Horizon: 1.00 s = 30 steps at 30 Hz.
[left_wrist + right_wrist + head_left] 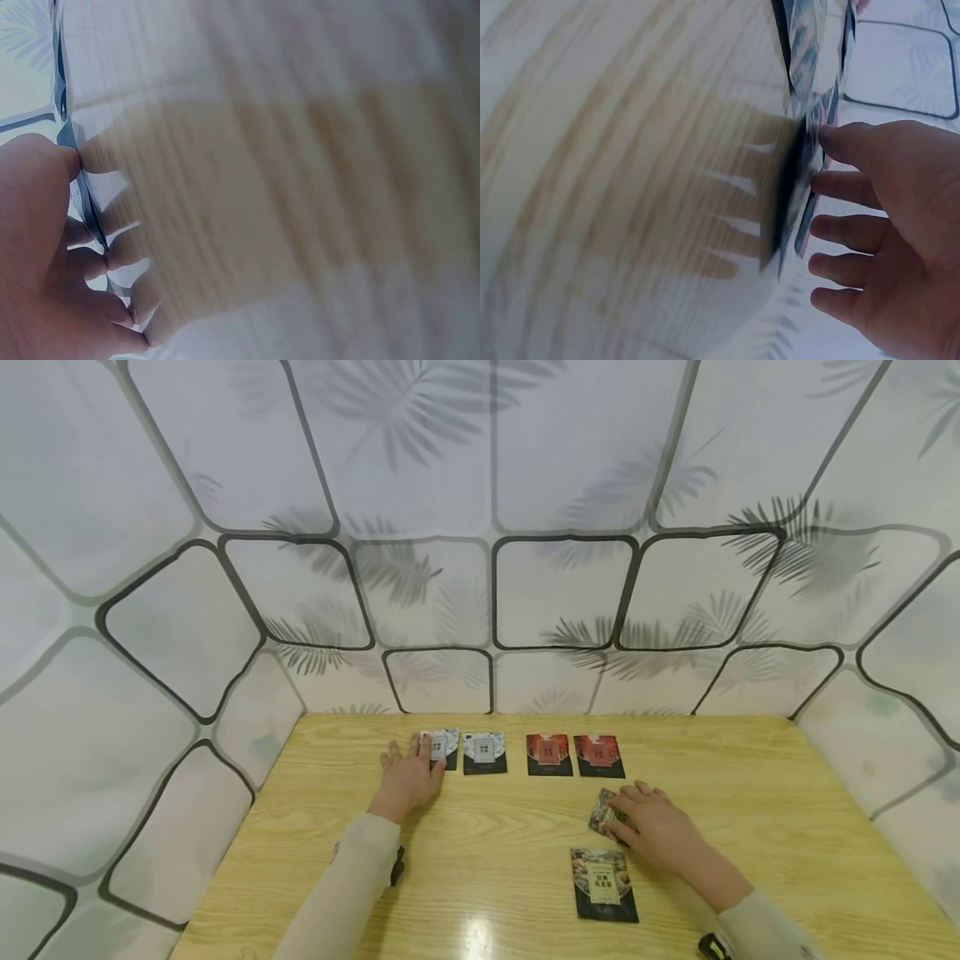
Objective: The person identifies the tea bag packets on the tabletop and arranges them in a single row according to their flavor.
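In the head view my left hand (408, 779) rests on a white-and-black sachet (450, 752) at the back of the table, its fingers spread over the left part. The left wrist view shows the thumb and fingertips at the edge of that sachet (88, 202). My right hand (660, 828) holds a dark patterned sachet (602, 814) by thumb and fingers, turned askew. In the right wrist view this sachet (786, 191) stands tilted and blurred, with its shadow on the wood. Just in front lies another sachet (603, 885) with a yellow-green label.
A second white-and-black sachet (484, 753) lies beside the left one. Farther right are two red-and-black sachets, one (550, 755) next to the other (599, 756). The wooden table (480, 835) ends at a patterned fabric wall (555, 681) at the back and sides.
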Tool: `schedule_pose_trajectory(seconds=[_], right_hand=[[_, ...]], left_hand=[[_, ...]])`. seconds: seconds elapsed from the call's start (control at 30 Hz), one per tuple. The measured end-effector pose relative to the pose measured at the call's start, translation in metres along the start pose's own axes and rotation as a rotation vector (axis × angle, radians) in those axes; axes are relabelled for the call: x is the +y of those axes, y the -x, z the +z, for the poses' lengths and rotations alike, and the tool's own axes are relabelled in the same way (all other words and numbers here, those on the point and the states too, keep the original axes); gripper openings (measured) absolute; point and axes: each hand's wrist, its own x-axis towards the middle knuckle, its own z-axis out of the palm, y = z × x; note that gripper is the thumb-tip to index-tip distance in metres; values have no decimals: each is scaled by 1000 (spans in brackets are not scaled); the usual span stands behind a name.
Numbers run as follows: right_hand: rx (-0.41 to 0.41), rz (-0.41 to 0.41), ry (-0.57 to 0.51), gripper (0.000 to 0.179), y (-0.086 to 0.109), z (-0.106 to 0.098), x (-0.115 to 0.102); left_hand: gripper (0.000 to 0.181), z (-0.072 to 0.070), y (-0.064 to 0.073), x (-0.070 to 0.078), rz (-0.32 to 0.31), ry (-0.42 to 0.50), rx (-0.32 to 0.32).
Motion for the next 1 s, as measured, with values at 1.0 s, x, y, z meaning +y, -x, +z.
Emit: schedule_pose_trajectory(seconds=[1.0], right_hand=[[27,41,-70,42,12,0,32]], left_hand=[[71,2,-2,0,-5,-12,-9]])
